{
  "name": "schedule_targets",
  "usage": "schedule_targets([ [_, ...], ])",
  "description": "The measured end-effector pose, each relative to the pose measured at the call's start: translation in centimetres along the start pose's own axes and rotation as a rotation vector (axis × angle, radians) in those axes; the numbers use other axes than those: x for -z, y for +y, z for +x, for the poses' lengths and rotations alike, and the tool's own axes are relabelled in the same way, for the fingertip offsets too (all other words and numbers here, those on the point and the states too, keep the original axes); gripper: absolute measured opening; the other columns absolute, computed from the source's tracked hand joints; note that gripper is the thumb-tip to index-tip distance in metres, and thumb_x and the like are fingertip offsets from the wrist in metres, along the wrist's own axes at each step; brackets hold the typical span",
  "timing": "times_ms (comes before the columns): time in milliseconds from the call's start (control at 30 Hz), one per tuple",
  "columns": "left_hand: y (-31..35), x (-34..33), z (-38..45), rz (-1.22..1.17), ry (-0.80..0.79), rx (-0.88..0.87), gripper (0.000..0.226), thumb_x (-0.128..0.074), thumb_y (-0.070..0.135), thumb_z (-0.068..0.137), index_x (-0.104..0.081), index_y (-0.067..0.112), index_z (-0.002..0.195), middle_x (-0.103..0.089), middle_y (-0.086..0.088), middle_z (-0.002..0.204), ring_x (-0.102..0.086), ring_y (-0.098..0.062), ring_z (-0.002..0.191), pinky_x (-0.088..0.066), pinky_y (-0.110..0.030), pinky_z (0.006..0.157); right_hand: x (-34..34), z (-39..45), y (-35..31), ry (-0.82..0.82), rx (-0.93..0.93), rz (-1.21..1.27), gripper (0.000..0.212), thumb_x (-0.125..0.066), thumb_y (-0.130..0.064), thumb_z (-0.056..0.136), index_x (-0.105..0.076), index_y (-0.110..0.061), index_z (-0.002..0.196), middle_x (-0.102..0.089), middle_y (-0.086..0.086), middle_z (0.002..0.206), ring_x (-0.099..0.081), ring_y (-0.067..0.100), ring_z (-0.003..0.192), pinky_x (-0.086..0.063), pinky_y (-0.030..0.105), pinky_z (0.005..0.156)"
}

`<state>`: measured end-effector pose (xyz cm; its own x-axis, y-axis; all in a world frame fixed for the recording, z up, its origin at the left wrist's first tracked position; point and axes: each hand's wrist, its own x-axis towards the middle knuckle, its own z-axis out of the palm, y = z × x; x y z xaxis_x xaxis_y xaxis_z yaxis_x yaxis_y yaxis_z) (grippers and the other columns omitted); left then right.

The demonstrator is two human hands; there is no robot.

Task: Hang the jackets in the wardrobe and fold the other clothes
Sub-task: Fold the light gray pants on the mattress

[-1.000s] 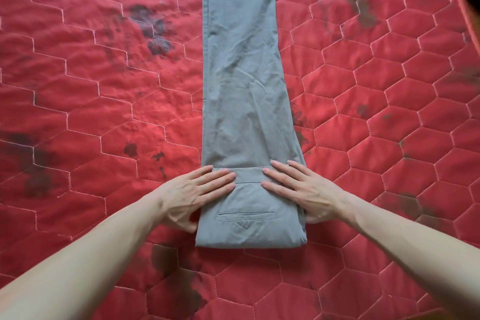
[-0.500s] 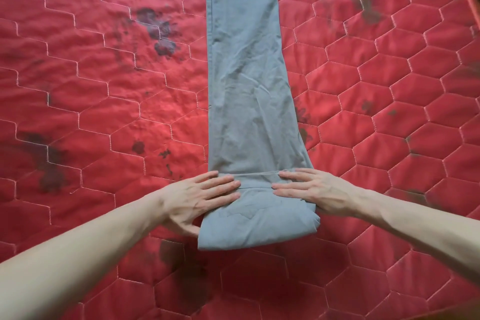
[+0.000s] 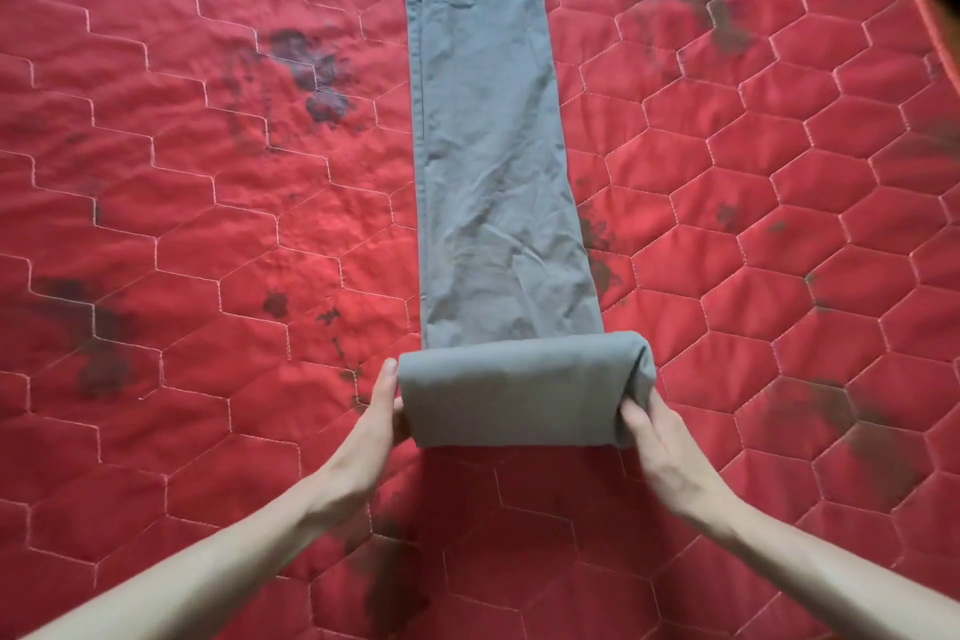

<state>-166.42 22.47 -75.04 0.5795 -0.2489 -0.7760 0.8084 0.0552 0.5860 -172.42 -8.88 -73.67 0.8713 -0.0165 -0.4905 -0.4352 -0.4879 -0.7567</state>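
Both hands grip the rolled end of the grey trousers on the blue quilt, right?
Not quite: the quilt is red, not blue, as the head view shows. The rest holds: the left hand and right hand grip the rolled end of the grey trousers.

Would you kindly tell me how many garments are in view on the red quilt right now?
1: the grey trousers lie lengthwise down the middle of the red quilt, their near end folded over between the left hand and right hand. Others may lie outside the frame.

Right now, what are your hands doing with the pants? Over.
Both hands grip the roll: left hand, right hand. Grey pants half rolled on the red mattress. Nothing in the way.
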Motion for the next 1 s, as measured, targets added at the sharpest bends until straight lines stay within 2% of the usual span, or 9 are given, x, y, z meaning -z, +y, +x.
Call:
schedule_targets([
  [100,-0.4,-1.2,0.4,0.071,0.027,0.029,0.091,-0.034,0.095,0.081,-0.060,0.032,0.141,-0.063,0.016,0.141,-0.053,0.000,0.135,-0.033,-0.030,0.119,-1.6,0.9,-0.2,0.116,-0.044,-0.002,0.054,-0.028,-0.062,0.099,-0.043,-0.040,0.146,-0.065,-0.033,0.112,-0.062,-0.013,0.104,-0.042,0.016,0.092],
  [200,-0.8,-2.2,1.3,0.310,0.117,-0.192,0.053,-0.059,0.065,0.094,-0.057,0.035,0.138,-0.065,0.020,0.136,-0.057,0.004,0.129,-0.039,-0.037,0.119,-2.5,2.6,-0.1,0.271,-0.135,-0.022,0.030,-0.035,-0.044,0.110,-0.053,-0.022,0.119,-0.070,-0.002,0.093,-0.063,0.032,0.097,-0.043,0.048,0.085],
  [267,-0.7,-2.6,1.9,0.431,0.206,-0.239,0.035,-0.068,0.040,0.097,-0.055,0.037,0.129,-0.069,0.022,0.125,-0.063,0.004,0.117,-0.047,-0.039,0.111,-2.8,3.6,0.1,0.361,-0.149,-0.048,0.020,-0.035,-0.034,0.111,-0.047,-0.021,0.104,-0.060,0.004,0.075,-0.057,0.041,0.081,-0.038,0.052,0.073],
  [400,-0.9,-1.9,2.1,0.590,0.235,-0.262,0.032,-0.062,0.039,0.101,-0.050,0.046,0.129,-0.067,0.030,0.119,-0.063,0.001,0.114,-0.049,-0.041,0.105,-2.8,4.2,0.1,0.463,-0.056,-0.024,0.020,-0.038,-0.024,0.111,-0.055,-0.020,0.119,-0.063,0.001,0.082,-0.056,0.023,0.079,-0.035,0.044,0.071],
  [467,-0.7,-2.0,2.3,0.622,0.250,-0.272,0.028,-0.059,0.038,0.103,-0.049,0.042,0.128,-0.069,0.024,0.117,-0.065,-0.005,0.113,-0.049,-0.043,0.103,-2.5,4.7,0.7,0.449,-0.075,0.019,0.018,-0.041,-0.023,0.110,-0.059,-0.023,0.111,-0.062,0.002,0.080,-0.055,0.019,0.076,-0.038,0.043,0.073],
  [667,-0.8,-2.7,2.8,0.756,0.333,-0.253,0.021,-0.054,0.044,0.103,-0.042,0.026,0.106,-0.073,0.003,0.104,-0.068,-0.032,0.103,-0.052,-0.050,0.087,-2.0,7.0,0.3,0.480,-0.243,0.061,0.028,-0.041,-0.025,0.110,-0.058,-0.014,0.091,-0.064,-0.001,0.080,-0.058,0.032,0.086,-0.040,0.046,0.076],
  [800,-1.3,-2.3,2.7,0.791,0.347,-0.237,0.024,-0.055,0.045,0.102,-0.047,0.023,0.104,-0.073,-0.002,0.103,-0.068,-0.033,0.101,-0.053,-0.050,0.086,-1.9,6.7,-2.3,0.437,-0.196,0.072,0.030,-0.044,-0.050,0.107,-0.059,-0.024,0.111,-0.071,-0.009,0.096,-0.061,0.017,0.092,-0.042,0.037,0.081],
  [900,-1.9,-2.3,2.4,0.783,0.361,-0.244,0.024,-0.056,0.040,0.101,-0.049,0.023,0.117,-0.074,0.000,0.104,-0.069,-0.032,0.102,-0.054,-0.049,0.086,-2.1,7.7,-2.0,0.375,-0.075,0.161,0.017,-0.058,-0.037,0.104,-0.057,-0.030,0.120,-0.068,-0.016,0.101,-0.064,0.008,0.097,-0.048,0.030,0.088],
  [1000,-2.3,-2.6,2.0,0.818,0.428,-0.250,0.025,-0.057,0.038,0.100,-0.042,0.024,0.114,-0.070,-0.004,0.100,-0.067,-0.036,0.098,-0.052,-0.046,0.080,-1.9,8.6,-0.3,0.383,-0.101,0.210,0.021,-0.061,-0.025,0.103,-0.058,-0.031,0.123,-0.068,-0.010,0.107,-0.067,0.012,0.100,-0.054,0.035,0.092],
])
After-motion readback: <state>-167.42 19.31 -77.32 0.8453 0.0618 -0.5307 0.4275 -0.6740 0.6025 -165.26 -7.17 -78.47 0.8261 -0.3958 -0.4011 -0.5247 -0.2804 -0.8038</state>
